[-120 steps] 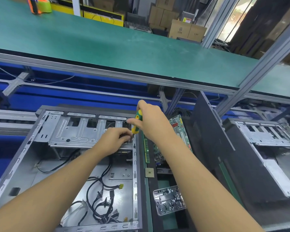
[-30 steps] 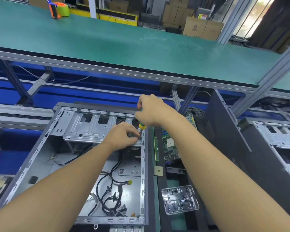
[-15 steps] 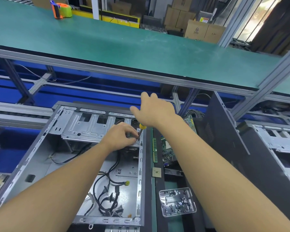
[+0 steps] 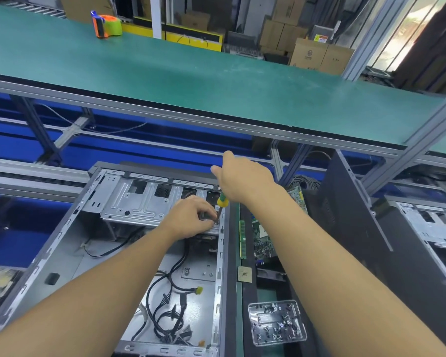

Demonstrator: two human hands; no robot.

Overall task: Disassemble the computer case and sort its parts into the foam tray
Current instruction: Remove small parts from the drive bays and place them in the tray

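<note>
Right hand (image 4: 242, 180) has splayed its thumb since a second ago, still holding the screwdriver (image 4: 222, 200); left hand (image 4: 191, 218) pinches its shaft inside the computer case (image 4: 70, 243).

A long green-topped workbench (image 4: 216, 81) on grey aluminium posts (image 4: 366, 39) crossed the room above blue panels (image 4: 16, 148), carrying an orange tape dispenser (image 4: 106, 24), with stacked cardboard boxes (image 4: 319, 56) and a daylit window (image 4: 407, 29) behind.
</note>
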